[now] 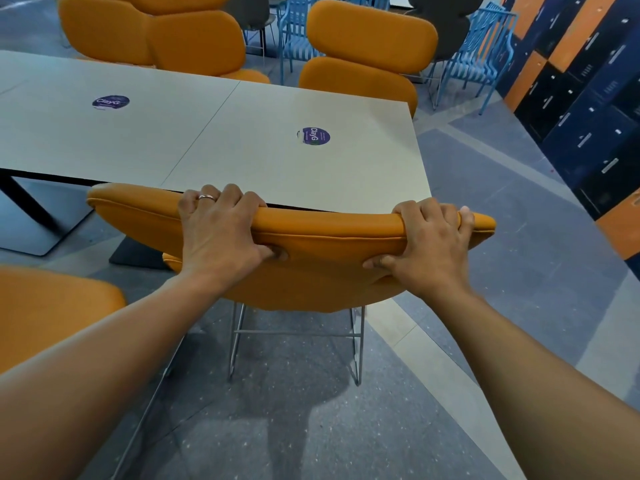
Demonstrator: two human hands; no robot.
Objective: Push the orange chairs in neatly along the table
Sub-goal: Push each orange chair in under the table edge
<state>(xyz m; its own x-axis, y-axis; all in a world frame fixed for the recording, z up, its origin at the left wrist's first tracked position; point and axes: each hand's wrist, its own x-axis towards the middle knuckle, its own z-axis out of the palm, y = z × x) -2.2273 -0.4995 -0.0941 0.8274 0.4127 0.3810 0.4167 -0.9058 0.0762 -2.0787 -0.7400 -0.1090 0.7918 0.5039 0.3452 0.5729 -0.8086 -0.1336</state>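
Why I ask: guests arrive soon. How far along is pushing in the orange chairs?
Done, seemingly: the far-side chairs sit close to the table. In hand: left hand and right hand grip the near chair by its backrest, at the table edge. Left: the lower-left chair, apart from the table.

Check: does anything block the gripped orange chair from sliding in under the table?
Nothing visible does. The left hand and right hand grip the backrest of the orange chair, which sits at the edge of the table. The table's base plate lies left of the chair. The backrest hides the floor under the tabletop.
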